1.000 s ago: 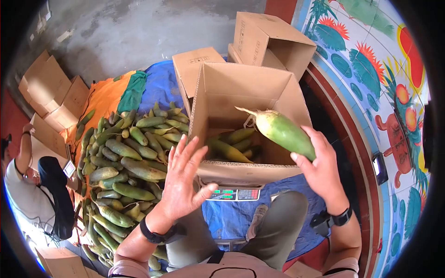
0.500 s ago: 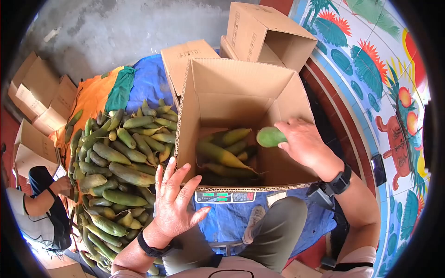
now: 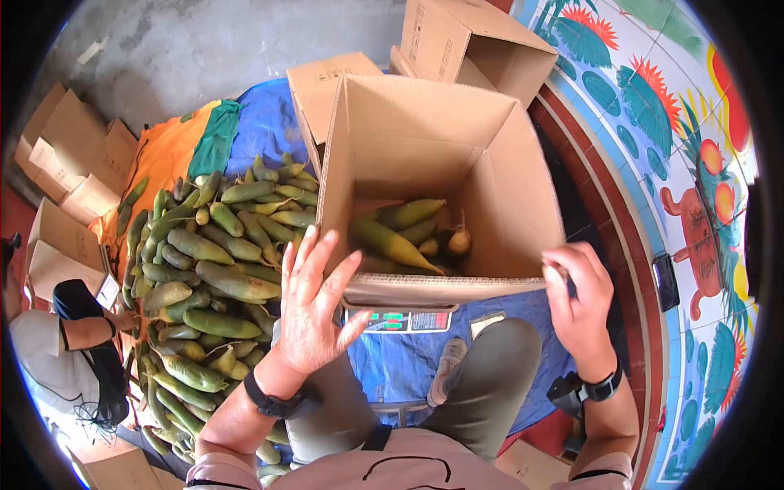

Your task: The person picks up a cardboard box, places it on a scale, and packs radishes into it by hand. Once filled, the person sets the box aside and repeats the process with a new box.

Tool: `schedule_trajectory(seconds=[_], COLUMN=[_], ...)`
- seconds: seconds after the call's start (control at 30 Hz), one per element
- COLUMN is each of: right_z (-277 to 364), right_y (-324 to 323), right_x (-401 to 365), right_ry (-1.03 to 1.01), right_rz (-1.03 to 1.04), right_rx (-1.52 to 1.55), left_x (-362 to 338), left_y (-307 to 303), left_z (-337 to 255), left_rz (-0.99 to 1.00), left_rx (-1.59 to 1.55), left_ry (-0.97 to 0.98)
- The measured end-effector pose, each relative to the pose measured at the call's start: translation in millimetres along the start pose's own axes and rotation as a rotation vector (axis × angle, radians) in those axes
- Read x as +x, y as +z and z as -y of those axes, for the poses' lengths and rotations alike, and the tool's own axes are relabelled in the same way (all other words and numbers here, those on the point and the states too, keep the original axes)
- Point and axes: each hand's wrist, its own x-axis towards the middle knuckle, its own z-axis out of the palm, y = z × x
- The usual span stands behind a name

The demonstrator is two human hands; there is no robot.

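Observation:
An open cardboard box (image 3: 412,122) stands over a digital scale (image 3: 420,321), with several green radishes (image 3: 392,241) at its bottom. My right hand (image 3: 584,298) has its fingers curled at the box's near right corner, thumb and fingertips on the rim; no radish shows in it. At the near left corner, my left hand (image 3: 310,306) is open with fingers spread, close against the box; whether it touches cannot be made out. Left of the box lies a large heap of green radishes (image 3: 224,282).
Other cardboard boxes (image 3: 478,49) stand behind and at the far left. A blue tarp (image 3: 265,135) and an orange sheet (image 3: 175,159) cover the floor. A person's hand (image 3: 122,321) is at the heap's left side. A phone (image 3: 665,282) lies by the painted tile wall (image 3: 653,122).
My right hand has let go of a green radish inside the box and come out to its near right corner. The box's front rim sits higher in view. My left hand stays spread.

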Motion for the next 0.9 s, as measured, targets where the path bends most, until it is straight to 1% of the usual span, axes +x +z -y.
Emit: schedule_trajectory(seconds=[0.07,0.13,0.27,0.4,0.47,0.57,0.63,0.9], right_z=[2,-2,-23,-37,-40,-38,-40,-42], right_y=[-7,-7,17,45,53,54,56,58], right_x=[-30,-61,-117,-149,-157,-157,-157,-159], right_ry=[-0.064,-0.039,0.043,0.049,0.052,0.026,0.098,0.108], right_rz=[-0.145,-0.121,-0.054,0.019,0.03,0.021,-0.014,-0.047], right_rx=[-0.156,-0.152,-0.12,-0.14,-0.149,-0.198,-0.153,-0.135], left_x=[-5,-16,-31,-32,-32,-34,-32,-32], left_y=[4,9,10,11,17,22,25,26], left_z=[-1,3,2,-1,2,5,6,5], left_rz=[-0.049,-0.072,-0.065,-0.07,-0.13,-0.152,-0.174,-0.159], left_rx=[-0.097,-0.119,-0.109,-0.148,-0.222,-0.274,-0.311,-0.352], left_ry=[-0.019,0.001,-0.058,-0.107,-0.115,-0.158,-0.195,-0.218])
